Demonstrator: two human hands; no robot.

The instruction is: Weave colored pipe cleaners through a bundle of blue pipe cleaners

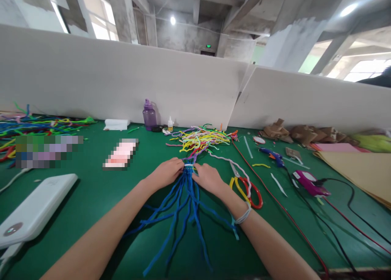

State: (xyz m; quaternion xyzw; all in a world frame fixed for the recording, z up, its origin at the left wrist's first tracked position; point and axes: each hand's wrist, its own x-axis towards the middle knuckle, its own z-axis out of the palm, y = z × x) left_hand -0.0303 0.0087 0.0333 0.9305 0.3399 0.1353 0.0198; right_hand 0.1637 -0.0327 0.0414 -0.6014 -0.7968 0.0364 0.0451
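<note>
A bundle of blue fuzzy strands lies at the middle of the green table, gathered at its top and fanning out toward the near edge. Around its gathered top runs a narrow white band. My left hand grips the bundle from the left, fingers bent against it. From the right, my right hand closes on the same gathered part, thumb near the band. The undersides of both hands are hidden. Just beyond them is a pile of yellow, pink and white strands.
Scissors with red and yellow handles lie beside my right wrist. Further right are a blue glue gun, a magenta device and cords. A white power bank is at left; a purple bottle stands by the partition.
</note>
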